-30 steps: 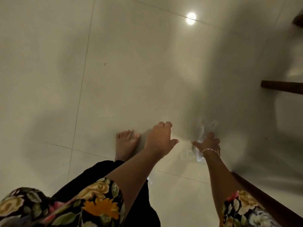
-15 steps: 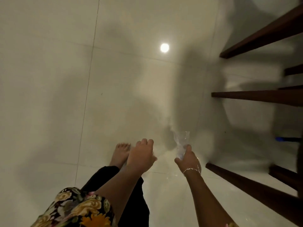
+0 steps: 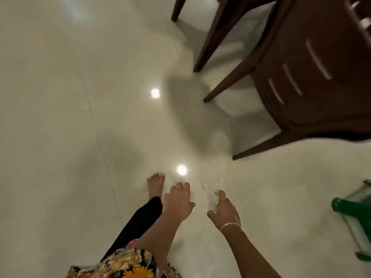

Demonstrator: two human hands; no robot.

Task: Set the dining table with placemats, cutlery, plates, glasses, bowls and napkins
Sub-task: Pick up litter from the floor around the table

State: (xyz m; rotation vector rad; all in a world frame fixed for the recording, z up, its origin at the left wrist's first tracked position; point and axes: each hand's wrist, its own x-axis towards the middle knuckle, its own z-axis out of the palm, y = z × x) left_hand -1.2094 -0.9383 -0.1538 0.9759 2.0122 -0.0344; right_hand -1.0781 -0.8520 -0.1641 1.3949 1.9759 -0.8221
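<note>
Here, the pale glossy floor [image 3: 60,117] fills nearly everything, its tiles throwing back two round ceiling-light reflections [image 3: 181,169]. Toward the far right corner of that floor stands a dark wooden chair [image 3: 311,77], its legs splayed. No dining table shows, so the setting itself cannot be judged. At the floor's right edge sits a green frame [image 3: 353,215] with what looks like a glass panel (too cropped to name for sure). Along the near edge come the person's black trouser leg [image 3: 140,221], a floral garment [image 3: 124,263] and one bare foot [image 3: 155,184] flat on the tiles.

The left hand [image 3: 176,203] hangs above the floor just beside the foot, fingers loosely curled, with nothing visible in it. It is probably free for balance or for the next item. The right hand [image 3: 224,211], a thin bracelet [image 3: 229,225] at its wrist, wraps around the lower part of a clear glass [image 3: 210,189]. The glass points forward, away from the body, tilted rather than upright. It looks empty, so it can be carried that way, and the low grip leaves the rim untouched. My reading is that this is the carrying step, with the glass heading toward the chair and presumably a table beyond. It will need turning upright before it is set down.
</note>
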